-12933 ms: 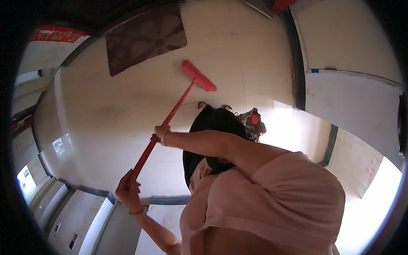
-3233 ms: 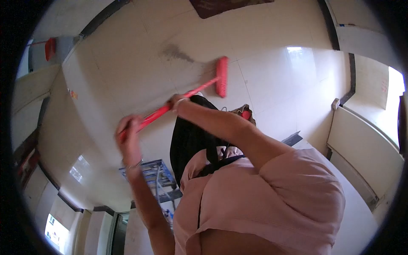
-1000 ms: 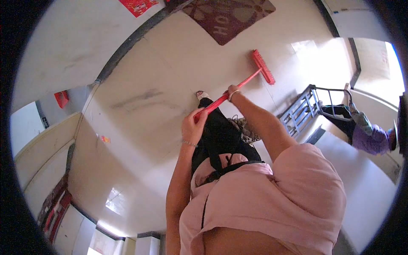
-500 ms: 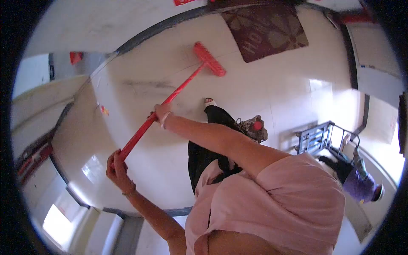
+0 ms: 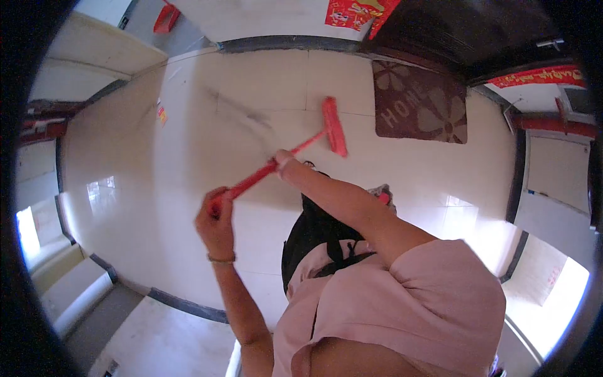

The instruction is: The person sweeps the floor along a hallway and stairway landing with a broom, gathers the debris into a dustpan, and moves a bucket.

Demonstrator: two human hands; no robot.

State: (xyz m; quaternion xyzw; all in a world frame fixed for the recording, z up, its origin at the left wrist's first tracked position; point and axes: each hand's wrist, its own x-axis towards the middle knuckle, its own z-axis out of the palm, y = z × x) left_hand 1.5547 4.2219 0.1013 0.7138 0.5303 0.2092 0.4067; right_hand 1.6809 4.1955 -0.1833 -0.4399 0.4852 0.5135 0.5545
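Observation:
A red broom (image 5: 252,179) slants over the pale tiled floor (image 5: 251,81). My left hand (image 5: 217,220) is closed around the top end of its handle. Farther down the shaft, my right hand (image 5: 284,161) grips it too, its fingers partly out of sight. The red broom head (image 5: 335,127) is at the floor, left of a brown doormat (image 5: 421,103) with flowers and the word HOME.
A dark door (image 5: 465,38) stands beyond the doormat, with red printed paper (image 5: 358,14) beside it. A red dustpan (image 5: 166,19) is at the upper left. Dark skirting (image 5: 282,43) edges the walls. A small sticker (image 5: 161,114) lies on the floor.
My view has turned, so the doormat and door show more fully and the person with the metal rack is mostly out of view. The broom head has moved closer to my feet.

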